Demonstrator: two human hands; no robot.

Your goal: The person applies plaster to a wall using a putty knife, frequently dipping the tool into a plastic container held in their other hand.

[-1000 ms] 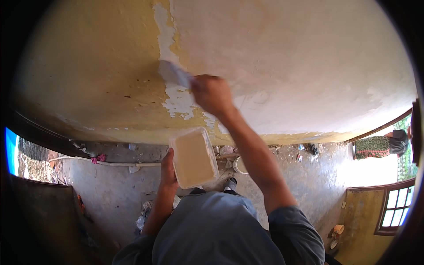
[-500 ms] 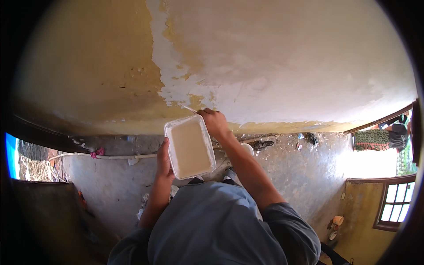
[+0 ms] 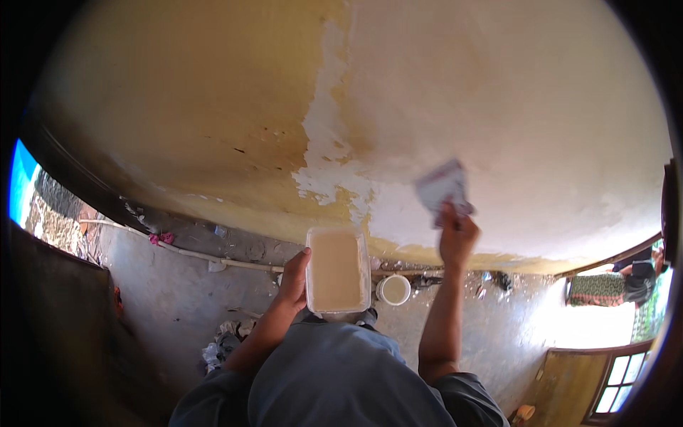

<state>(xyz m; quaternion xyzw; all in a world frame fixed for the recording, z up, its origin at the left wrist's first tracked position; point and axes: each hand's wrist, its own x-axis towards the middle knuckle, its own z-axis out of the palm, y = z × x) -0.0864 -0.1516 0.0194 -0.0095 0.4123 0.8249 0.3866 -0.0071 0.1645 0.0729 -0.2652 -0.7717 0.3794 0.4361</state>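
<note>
My left hand (image 3: 293, 279) grips the left side of a rectangular white plastic tub (image 3: 311, 285) in front of my body. A smooth beige paste (image 3: 336, 270) lies in the tub. Out to the right, my right hand (image 3: 457, 238) is closed on a putty knife (image 3: 442, 186), whose broad, whitish blade is blurred by motion. The blade points up at the pale, coated part of the wall (image 3: 533, 128); I cannot tell whether it touches. Left of it, ragged pale patches (image 3: 331, 181) border bare yellow wall (image 3: 235, 92).
A round white bucket (image 3: 393, 290) stands on the floor by my feet. A long pale pipe (image 3: 192, 252) and scattered debris lie along the wall's foot. Crumpled material (image 3: 224, 345) rests at my left. At the far right, a person (image 3: 640, 281) is beyond a bright opening, near a window (image 3: 620, 384).
My right hand has moved from the tub's far rim out to the right, carrying the putty knife. The view has shifted, and the bucket shows fully now.
</note>
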